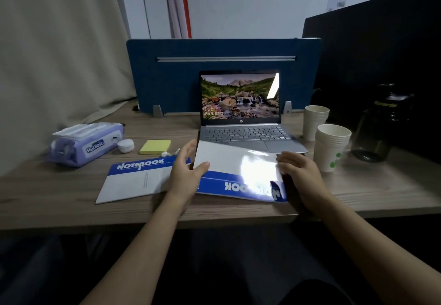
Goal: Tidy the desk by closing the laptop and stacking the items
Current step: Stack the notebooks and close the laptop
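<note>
Dim room; laptop screen (239,97) glows; glare on notebook cover (253,171); soft, wide-angle edge bending

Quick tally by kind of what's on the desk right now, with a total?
Notebooks: 2, one flat, one held by left hand and right hand
Laptop: 1, open
Paper cup stacks: 2
Sticky note pad: 1
Wipes pack: 1
Dark bottle: 1
Total: 8

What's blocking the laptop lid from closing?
The held notebook, gripped by the left hand and right hand, overlaps the front of the laptop base. The keyboard looks otherwise bare.
</note>
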Action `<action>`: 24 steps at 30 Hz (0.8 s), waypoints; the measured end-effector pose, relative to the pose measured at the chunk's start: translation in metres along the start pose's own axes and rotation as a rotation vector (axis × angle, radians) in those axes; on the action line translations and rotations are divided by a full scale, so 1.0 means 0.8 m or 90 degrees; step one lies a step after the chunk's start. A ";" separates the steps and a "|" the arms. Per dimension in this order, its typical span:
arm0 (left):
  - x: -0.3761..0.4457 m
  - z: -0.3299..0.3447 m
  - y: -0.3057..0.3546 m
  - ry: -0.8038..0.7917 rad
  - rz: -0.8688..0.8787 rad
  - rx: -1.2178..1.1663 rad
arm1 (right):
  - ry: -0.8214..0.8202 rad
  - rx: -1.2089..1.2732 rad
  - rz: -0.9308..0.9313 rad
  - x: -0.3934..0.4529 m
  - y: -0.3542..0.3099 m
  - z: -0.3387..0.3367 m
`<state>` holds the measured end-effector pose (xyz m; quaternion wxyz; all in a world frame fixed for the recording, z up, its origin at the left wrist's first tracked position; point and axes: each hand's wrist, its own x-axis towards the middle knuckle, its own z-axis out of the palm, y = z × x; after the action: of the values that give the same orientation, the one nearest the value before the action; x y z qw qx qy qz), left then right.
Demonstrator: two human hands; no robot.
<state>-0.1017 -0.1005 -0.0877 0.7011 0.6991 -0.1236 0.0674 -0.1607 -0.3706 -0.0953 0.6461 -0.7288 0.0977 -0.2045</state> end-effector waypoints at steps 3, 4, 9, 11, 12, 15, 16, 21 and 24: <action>0.001 -0.015 0.000 0.024 0.000 -0.021 | -0.065 0.086 0.046 -0.003 -0.003 0.025; 0.001 -0.024 -0.001 0.030 -0.012 -0.028 | -0.084 0.103 0.053 -0.003 -0.004 0.035; 0.002 -0.091 -0.005 0.101 0.005 0.088 | -0.167 0.133 0.052 -0.001 -0.011 0.101; 0.002 -0.121 -0.005 0.140 0.025 0.194 | -0.197 0.120 0.033 0.000 -0.014 0.129; 0.003 -0.132 -0.004 0.159 0.032 0.241 | -0.211 0.113 0.027 0.000 -0.016 0.143; 0.002 -0.158 -0.003 0.208 0.041 0.339 | -0.245 0.079 0.014 0.003 -0.023 0.180; 0.003 -0.163 -0.003 0.219 0.044 0.368 | -0.251 0.065 0.008 0.003 -0.025 0.189; 0.004 -0.192 -0.002 0.251 0.037 0.451 | -0.279 0.066 0.014 0.004 -0.031 0.226; 0.004 -0.199 0.000 0.244 -0.021 0.511 | -0.278 0.048 0.013 0.005 -0.029 0.234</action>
<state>-0.0857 0.0583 -0.0853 0.3852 0.8926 0.0556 0.2275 -0.0803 -0.2002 -0.0868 0.6807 -0.7302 -0.0447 -0.0386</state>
